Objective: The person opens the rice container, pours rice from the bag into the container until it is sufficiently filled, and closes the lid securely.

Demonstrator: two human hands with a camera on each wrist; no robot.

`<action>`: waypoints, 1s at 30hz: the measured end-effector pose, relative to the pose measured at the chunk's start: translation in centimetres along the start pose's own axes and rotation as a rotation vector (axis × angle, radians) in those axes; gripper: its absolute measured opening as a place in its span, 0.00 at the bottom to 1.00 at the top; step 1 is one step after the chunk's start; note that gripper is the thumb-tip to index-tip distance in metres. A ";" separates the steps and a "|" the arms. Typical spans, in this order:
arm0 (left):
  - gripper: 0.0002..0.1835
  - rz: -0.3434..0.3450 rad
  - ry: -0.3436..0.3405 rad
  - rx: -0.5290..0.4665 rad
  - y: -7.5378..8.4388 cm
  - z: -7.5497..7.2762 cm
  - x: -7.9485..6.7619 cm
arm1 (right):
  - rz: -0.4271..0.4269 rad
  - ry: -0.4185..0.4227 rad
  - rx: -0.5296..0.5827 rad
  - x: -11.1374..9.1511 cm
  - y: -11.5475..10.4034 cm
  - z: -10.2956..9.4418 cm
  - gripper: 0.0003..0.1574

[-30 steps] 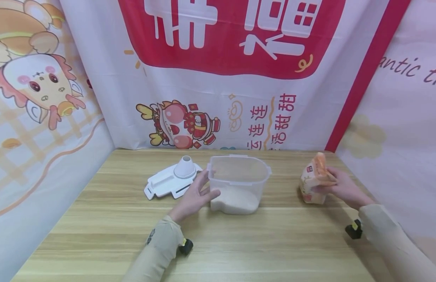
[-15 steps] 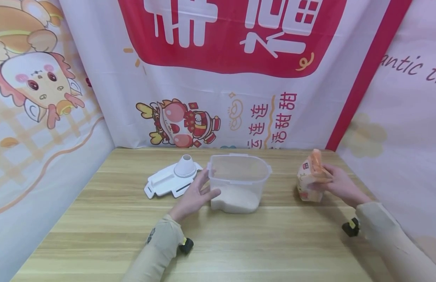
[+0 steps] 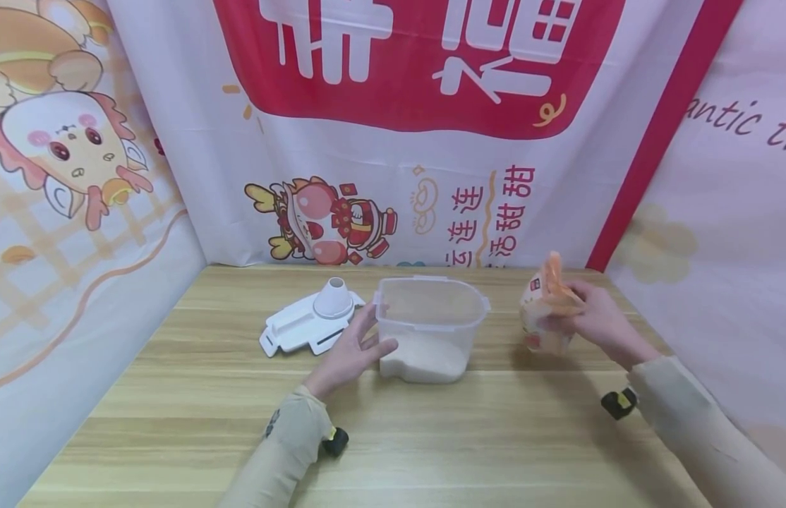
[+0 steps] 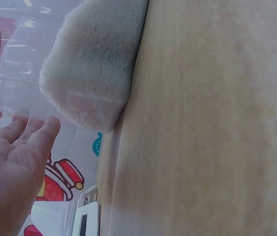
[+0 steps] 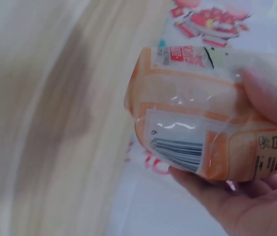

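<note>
A: What does the person have on?

B: The left sleeve (image 3: pixel 279 451) and right sleeve (image 3: pixel 700 420) match: long, pale beige, softly creased.

A: Any markings?

B: Small dark marks (image 3: pixel 273 423) near the left cuff (image 3: pixel 310 407), too small to make out.

A: And at the wrists?

B: A black, blocky left device (image 3: pixel 336 443) and a matching right device (image 3: pixel 614 405), each with a yellow patch (image 3: pixel 332 432).

A: The fingers (image 4: pixel 42 140)?

B: Bare.

The back cloth (image 3: pixel 393 152) is displaying a large white 福 on red, cut off at the top; below, red characters are reading 连连 and 甜甜. The right wall cloth (image 3: pixel 710 183) is showing "antic". The bag (image 5: pixel 192 105) is bearing a barcode (image 5: pixel 178 152) with a 6 at one end; its other print is appearing too blurred.
</note>
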State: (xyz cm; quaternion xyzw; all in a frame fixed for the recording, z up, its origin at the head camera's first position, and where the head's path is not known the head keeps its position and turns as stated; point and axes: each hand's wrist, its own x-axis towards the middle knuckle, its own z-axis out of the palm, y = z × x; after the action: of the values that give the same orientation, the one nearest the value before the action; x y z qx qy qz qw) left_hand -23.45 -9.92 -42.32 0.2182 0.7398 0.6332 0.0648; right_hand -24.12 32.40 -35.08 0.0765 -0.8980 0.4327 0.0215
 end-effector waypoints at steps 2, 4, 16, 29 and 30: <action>0.45 0.001 -0.002 -0.005 0.7 0.1 -0.3 | -0.009 0.007 0.011 0.0 -1.0 0.0 0.42; 0.45 0.002 -0.002 -0.008 1.1 0.2 -0.4 | -0.024 0.014 0.012 0.0 -2.1 0.0 0.40; 0.45 -0.008 0.007 -0.008 1.2 0.2 -0.5 | 0.038 -0.081 0.015 -0.4 -8.8 0.1 0.48; 0.45 0.043 0.030 0.012 -1.9 -0.1 0.4 | -0.064 -0.056 -0.117 0.2 -12.6 1.5 0.35; 0.45 0.043 0.035 0.015 -1.9 -0.1 0.4 | -0.070 -0.054 -0.130 0.3 -12.9 1.6 0.34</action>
State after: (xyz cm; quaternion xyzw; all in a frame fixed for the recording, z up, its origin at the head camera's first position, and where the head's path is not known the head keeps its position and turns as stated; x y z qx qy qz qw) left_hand -24.32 -10.02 -44.03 0.2235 0.7407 0.6325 0.0368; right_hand -22.36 23.23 -26.08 0.1181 -0.9212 0.3703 0.0175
